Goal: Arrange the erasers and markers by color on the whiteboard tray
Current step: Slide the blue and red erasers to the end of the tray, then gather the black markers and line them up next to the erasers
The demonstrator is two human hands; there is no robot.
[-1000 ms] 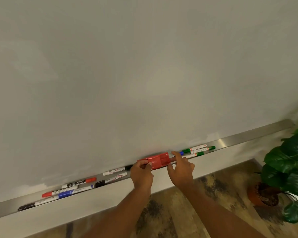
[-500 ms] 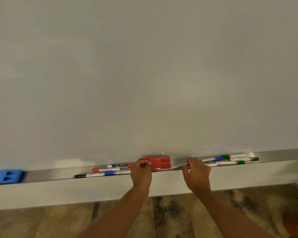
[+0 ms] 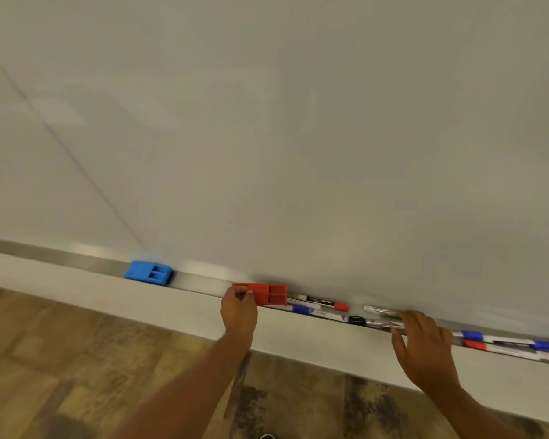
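Observation:
My left hand [image 3: 239, 311] grips the left end of a red eraser [image 3: 268, 293] that sits on the metal whiteboard tray [image 3: 76, 256]. A blue eraser [image 3: 149, 272] lies on the tray further left. Right of the red eraser lie a red-capped marker [image 3: 324, 301], a blue-capped marker [image 3: 305, 309] and a black-capped one [image 3: 355, 320]. My right hand [image 3: 422, 350] rests with spread fingers on the tray's front edge, touching markers there. More blue, red and green markers [image 3: 504, 342] lie at the far right.
The whiteboard [image 3: 267, 122] fills the upper view, with a seam line at the left. A white ledge [image 3: 171, 307] runs below the tray. Patterned carpet [image 3: 76, 375] covers the floor below.
The view has swung left, bringing the blue eraser closer to centre. My left hand has slid the red eraser leftward along the tray, past several markers. My right hand stays by the markers.

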